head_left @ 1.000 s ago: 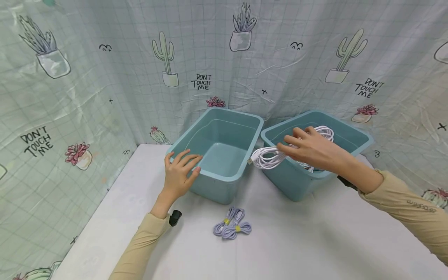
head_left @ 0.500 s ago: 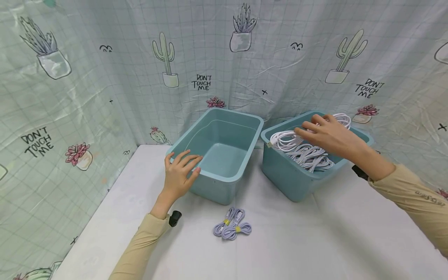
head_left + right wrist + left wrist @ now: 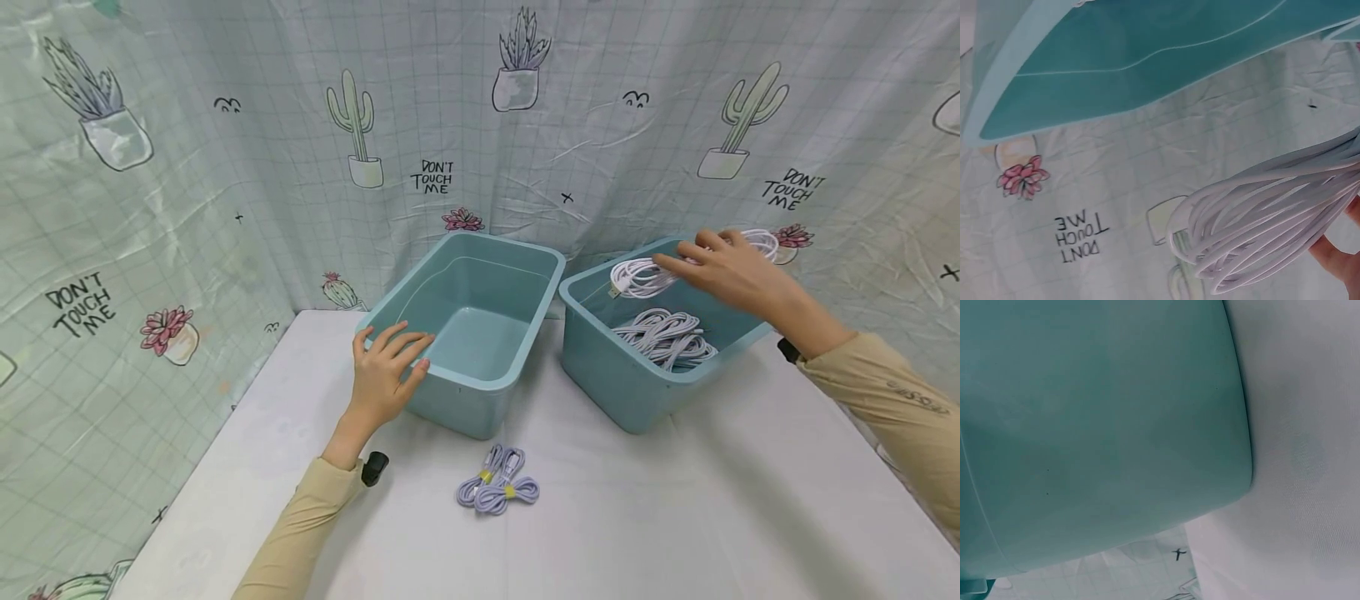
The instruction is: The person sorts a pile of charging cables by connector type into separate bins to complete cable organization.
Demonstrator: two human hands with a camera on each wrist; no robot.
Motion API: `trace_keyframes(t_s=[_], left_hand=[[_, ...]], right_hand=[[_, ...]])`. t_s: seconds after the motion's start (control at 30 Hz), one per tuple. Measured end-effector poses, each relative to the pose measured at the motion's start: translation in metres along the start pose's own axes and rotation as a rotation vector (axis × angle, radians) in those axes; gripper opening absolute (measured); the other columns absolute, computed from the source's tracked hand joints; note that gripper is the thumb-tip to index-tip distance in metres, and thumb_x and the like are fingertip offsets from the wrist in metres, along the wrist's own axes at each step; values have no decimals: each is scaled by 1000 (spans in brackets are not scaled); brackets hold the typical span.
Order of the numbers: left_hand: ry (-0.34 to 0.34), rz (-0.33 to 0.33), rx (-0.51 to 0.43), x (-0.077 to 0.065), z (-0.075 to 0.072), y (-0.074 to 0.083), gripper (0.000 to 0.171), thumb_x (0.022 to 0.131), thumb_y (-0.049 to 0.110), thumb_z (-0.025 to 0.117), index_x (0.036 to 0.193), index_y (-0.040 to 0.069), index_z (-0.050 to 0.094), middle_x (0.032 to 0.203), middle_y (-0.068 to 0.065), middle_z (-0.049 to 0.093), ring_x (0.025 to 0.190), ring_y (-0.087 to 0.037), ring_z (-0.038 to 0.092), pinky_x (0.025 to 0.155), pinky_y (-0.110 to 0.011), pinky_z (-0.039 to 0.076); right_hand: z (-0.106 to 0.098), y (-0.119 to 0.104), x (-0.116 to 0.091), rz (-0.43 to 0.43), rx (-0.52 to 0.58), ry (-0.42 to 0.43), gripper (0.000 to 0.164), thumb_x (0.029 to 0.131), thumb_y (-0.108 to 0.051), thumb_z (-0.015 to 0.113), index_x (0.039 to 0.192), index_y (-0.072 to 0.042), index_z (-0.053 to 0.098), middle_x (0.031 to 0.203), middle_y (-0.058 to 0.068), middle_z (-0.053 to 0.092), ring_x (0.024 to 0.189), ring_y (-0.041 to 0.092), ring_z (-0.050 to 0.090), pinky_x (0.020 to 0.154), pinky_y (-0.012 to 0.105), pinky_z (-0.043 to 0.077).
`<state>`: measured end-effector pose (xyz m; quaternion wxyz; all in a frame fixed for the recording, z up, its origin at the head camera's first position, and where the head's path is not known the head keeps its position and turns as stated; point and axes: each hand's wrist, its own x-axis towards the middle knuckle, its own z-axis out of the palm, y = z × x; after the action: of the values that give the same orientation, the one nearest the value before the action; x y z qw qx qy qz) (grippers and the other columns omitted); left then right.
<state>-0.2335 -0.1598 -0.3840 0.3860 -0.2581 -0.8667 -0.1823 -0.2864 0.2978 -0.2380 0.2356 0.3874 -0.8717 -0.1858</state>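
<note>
The person's right hand (image 3: pixel 723 267) gripped a white cable bundle (image 3: pixel 641 279) around its middle, fingers bent over it from above, so that loops stuck out on both sides. A metal plug (image 3: pixel 616 290) poked out at the bundle's left end. In the right wrist view the loops fanned out in front of the curtain (image 3: pixel 1122 175), with only part of the thumb and fingers showing at the edge. Hand and bundle hung over the right bin (image 3: pixel 618 383), above the heap of pale cables (image 3: pixel 667 337) lying inside it and apart from that heap.

The left hand (image 3: pixel 384 375) had its fingers spread and slightly bent, lying over the near left corner of the left bin (image 3: pixel 468 382), at the rim; it held nothing. How firmly it pressed there could not be told, since the left wrist view showed mainly the bin's outer wall and no fingers.

On the worktop (image 3: pixel 600 517), in front of the left bin, two lilac cable bundles (image 3: pixel 491 502) with yellow ties (image 3: pixel 510 492) lay touching, well apart from both hands.
</note>
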Motion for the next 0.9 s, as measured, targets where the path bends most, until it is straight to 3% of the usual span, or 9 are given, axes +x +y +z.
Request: trace_keyframes(t_s=[0.37,0.67,0.9], left_hand=[[-3,0,4,0,0,-1,59,93,53,20,110,17,64,107,-2,64,116,-26,48,99,-57,17],[-3,4,12,0,1,-2,58,93,53,20,111,19,63,107,-2,64,116,-26,48,99,-58,17],[-2,4,13,-1,1,-1,57,94,52,20,111,19,63,107,-2,64,116,-26,48,98,-58,18]], right_hand=[[17,20,1,20,-30,-74,72,61,12,73,122,-16,45,106,15,51,100,36,47,85,57,39],[32,29,1,19,-57,-143,63,71,15,62,123,-16,44,113,15,49,103,37,46,86,58,38],[44,33,-2,21,-76,-189,68,68,14,66,125,-16,43,119,16,48,108,37,44,87,61,36]])
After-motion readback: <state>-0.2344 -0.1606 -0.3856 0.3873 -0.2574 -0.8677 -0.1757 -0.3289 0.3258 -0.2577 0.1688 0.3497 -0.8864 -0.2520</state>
